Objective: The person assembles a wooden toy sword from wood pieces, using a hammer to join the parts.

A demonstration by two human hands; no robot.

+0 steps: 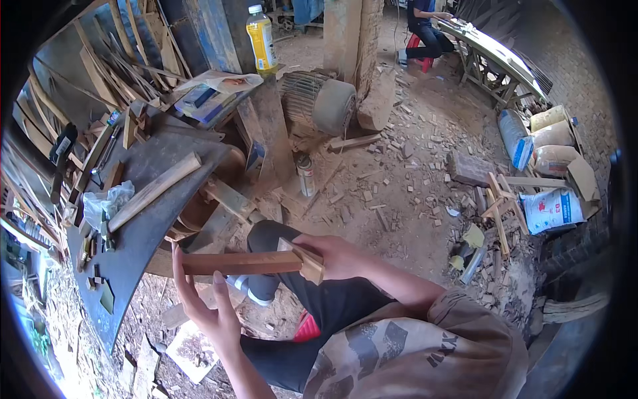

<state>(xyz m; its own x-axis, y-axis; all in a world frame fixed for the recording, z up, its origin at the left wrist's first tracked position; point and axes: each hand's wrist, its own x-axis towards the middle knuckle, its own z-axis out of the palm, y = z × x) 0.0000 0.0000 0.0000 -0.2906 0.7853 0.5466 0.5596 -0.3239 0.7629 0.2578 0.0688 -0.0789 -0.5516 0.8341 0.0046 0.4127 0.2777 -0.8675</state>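
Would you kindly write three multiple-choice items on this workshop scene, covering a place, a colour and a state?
1. Where does the bottle of yellow liquid stand?
A. on the dirt floor
B. on the raised wooden ledge behind the dark worktable
C. on the person's lap

2. What colour is the stool under the distant seated person?
A. red
B. green
C. white

3. How is the wooden bar held?
A. lying free on the table
B. by one hand only
C. by both hands

Answers: 1 B, it stands up by the post; 2 A, red shows below the seat; 3 C, the left hand and the right hand each grip it.
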